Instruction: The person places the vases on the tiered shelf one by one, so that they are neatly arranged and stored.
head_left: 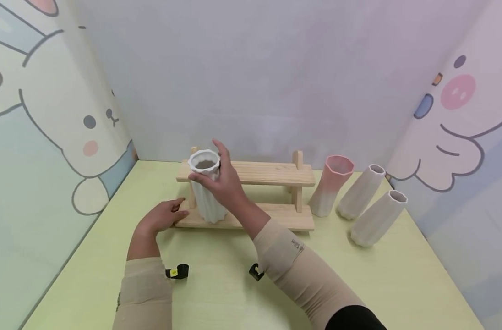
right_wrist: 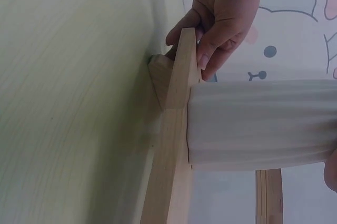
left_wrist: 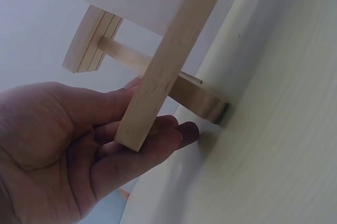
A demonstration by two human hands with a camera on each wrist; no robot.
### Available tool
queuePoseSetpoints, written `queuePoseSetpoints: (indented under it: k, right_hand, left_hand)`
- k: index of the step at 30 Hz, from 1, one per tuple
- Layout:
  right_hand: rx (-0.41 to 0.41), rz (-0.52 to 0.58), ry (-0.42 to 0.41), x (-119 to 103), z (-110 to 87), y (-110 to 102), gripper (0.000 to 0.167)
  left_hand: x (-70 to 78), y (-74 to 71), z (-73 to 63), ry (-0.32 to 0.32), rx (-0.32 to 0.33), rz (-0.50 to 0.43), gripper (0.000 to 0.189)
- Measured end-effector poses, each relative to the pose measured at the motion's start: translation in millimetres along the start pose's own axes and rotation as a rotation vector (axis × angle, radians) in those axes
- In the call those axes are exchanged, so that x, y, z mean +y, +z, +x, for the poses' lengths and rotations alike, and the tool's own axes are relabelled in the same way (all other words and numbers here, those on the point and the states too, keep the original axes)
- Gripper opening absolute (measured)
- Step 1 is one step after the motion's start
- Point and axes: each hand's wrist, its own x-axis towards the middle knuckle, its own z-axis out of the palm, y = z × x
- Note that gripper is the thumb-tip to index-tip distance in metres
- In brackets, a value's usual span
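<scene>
A white ribbed vase (head_left: 209, 204) stands upright on the lower board of a two-tier wooden rack (head_left: 275, 173), near its left end. My right hand (head_left: 230, 185) holds the vase near its rim, thumb at the front and fingers round the right side. In the right wrist view the base of the vase (right_wrist: 253, 124) meets the lower board (right_wrist: 181, 92). My left hand (head_left: 162, 216) grips the left end of that board. The left wrist view shows the thumb on top of the board's end (left_wrist: 152, 92) and fingers underneath.
Right of the rack stands a pink-and-white vase (head_left: 332, 183), beside two white vases, one further back (head_left: 360, 195) and one nearer (head_left: 376, 222). All rest on the pale yellow-green table (head_left: 218, 293). Cartoon-printed walls (head_left: 69, 114) enclose the sides and a plain wall (head_left: 251, 82) the back.
</scene>
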Motion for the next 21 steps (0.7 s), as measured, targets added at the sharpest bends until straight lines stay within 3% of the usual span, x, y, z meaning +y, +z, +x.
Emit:
queuePoseSetpoints:
  k: [7,21]
  right_hand:
    - [-0.064,0.048,-0.02,4,-5.8,-13,0.12]
    - [-0.095,0.059,-0.045,8,-35.5,-57,0.11]
  left_hand:
    - [-3.8,-0.9,0.2,-0.001,-0.011,0.008,0.07]
    - [-5.9,-0.9,0.9,-0.022,-0.028,0.001,0.075]
